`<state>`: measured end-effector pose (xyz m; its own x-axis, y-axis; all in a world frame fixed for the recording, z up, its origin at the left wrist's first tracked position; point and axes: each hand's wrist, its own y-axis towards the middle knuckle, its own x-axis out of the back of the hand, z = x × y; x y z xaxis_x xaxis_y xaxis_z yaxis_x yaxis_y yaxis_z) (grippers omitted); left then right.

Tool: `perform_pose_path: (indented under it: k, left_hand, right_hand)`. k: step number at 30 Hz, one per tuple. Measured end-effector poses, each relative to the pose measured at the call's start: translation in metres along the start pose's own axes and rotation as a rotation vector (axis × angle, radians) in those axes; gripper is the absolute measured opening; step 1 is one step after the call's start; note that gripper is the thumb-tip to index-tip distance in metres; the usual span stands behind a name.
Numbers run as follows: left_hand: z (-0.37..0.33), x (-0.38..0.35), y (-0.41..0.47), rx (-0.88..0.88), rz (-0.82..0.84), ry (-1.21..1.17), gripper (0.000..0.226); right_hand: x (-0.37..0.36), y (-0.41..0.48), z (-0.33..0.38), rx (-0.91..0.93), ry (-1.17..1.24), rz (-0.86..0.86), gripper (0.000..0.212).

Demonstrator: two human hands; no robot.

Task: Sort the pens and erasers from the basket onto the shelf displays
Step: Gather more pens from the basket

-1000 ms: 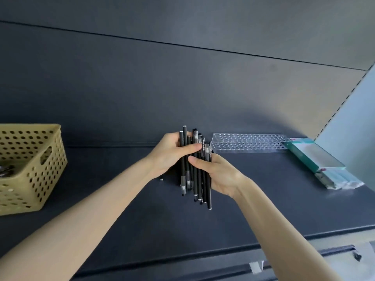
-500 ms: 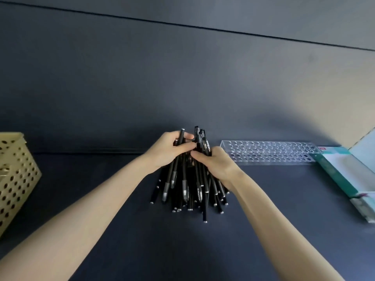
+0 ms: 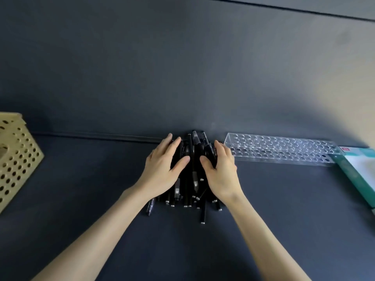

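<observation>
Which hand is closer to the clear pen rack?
Right. The right hand rests on the pens beside the left end of the clear rack; the left hand lies across the pile, farther off.

Dark grey wall [image 3: 142,67] behind a dark shelf [image 3: 81,199]; brighter rightward.

Dark shelf [image 3: 284,209]. Pile of black pens [image 3: 194,179] mid-shelf, fanned, far ends near back edge. Clear rack [image 3: 284,151] with rows of holes just right of pile, along back edge. Yellow perforated basket [image 3: 18,159] toward left end. Teal-and-white box [image 3: 357,171] at rack's right end.
</observation>
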<state>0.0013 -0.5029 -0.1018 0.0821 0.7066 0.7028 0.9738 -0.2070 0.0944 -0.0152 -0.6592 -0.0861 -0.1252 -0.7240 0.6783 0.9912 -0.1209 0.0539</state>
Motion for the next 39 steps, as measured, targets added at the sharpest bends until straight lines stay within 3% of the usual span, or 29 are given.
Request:
perform_pose_path:
  k: [6,10,19,25,33,39]
  left_hand:
    - [0.001,-0.007,-0.004,-0.021,-0.028,0.05,0.061]
    - [-0.002,-0.004,-0.006,-0.026,-0.051,0.126,0.06]
    - [-0.007,0.004,-0.021,-0.129,-0.273,0.129,0.029]
    - [-0.004,0.014,-0.038,-0.109,-0.278,0.123,0.023]
    - [-0.003,0.09,-0.071,-0.154,-0.359,0.163,0.021]
    - [0.029,0.17,-0.133,-0.176,-0.498,0.252,0.028]
  right_hand:
    - [-0.005,-0.007,-0.006,0.041,-0.168,0.008,0.058]
    - [-0.004,-0.011,-0.006,0.061,-0.152,-0.019,0.055]
    - [0.005,-0.016,-0.009,0.109,-0.161,-0.079,0.035]
    - [0.011,-0.016,-0.002,0.135,-0.146,-0.106,0.029]
    - [0.011,-0.031,0.072,0.37,-0.041,-0.155,0.018]
    - [-0.043,-0.074,0.145,0.536,-0.006,-0.119,0.016]
